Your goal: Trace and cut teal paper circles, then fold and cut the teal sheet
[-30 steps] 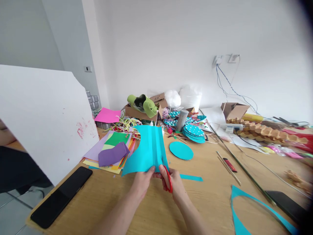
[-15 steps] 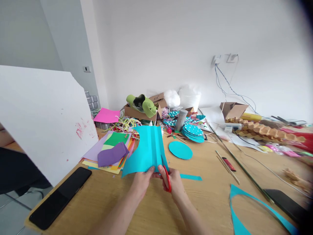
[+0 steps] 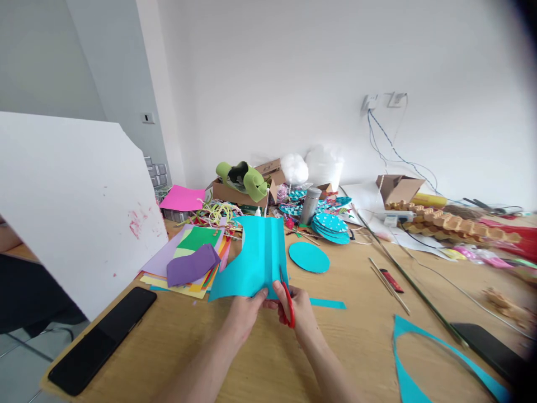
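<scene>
A blue sheet of paper (image 3: 258, 252) with a curved piece cut out of its left side is raised above the table. My left hand (image 3: 247, 308) pinches its lower edge, thumb on top. In my right hand (image 3: 300, 310) is a pair of red-handled scissors (image 3: 289, 310), fingers closed round the loops. The dark blades lie at the sheet's right part, partly hidden by the paper. Beside my right hand a narrow blue paper strip (image 3: 328, 304) lies on the table. Farther back lies a flat blue paper disc (image 3: 309, 257).
A black phone (image 3: 103, 341) lies at the left edge, near a white board (image 3: 75, 207). Coloured papers (image 3: 193, 264) are piled left of my hands. To the right are thin sticks (image 3: 390, 285), a red cutter (image 3: 392, 281) and a blue offcut (image 3: 403, 364). Dotted discs (image 3: 330, 228) are stacked behind.
The scissors have shifted slightly, and their blades show more plainly at the paper's right part. The sheet's right strip, which stood apart before, now lies closer to the rest.
</scene>
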`<state>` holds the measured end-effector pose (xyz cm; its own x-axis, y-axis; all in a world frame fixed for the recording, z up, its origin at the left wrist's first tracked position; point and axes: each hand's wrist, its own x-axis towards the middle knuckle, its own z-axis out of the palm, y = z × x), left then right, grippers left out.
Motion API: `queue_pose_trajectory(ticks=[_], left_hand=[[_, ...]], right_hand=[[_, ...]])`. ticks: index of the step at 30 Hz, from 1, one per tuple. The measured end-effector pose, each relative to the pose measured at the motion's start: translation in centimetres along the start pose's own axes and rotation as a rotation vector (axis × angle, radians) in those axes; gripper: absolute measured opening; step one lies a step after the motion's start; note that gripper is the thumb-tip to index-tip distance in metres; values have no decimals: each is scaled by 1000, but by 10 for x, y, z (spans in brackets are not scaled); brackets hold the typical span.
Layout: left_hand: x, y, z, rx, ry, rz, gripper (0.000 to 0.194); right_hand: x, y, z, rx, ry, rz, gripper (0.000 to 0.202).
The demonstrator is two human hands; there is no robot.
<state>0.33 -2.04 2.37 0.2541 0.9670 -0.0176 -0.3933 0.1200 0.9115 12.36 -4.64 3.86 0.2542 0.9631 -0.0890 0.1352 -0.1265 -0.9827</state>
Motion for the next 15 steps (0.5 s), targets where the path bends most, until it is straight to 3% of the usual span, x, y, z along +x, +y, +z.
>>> queue_pose_trajectory(ticks=[15], left_hand=[[-1, 2, 2, -23, 3, -15, 46]], right_hand=[[0, 0, 2, 22, 58, 11, 60]])
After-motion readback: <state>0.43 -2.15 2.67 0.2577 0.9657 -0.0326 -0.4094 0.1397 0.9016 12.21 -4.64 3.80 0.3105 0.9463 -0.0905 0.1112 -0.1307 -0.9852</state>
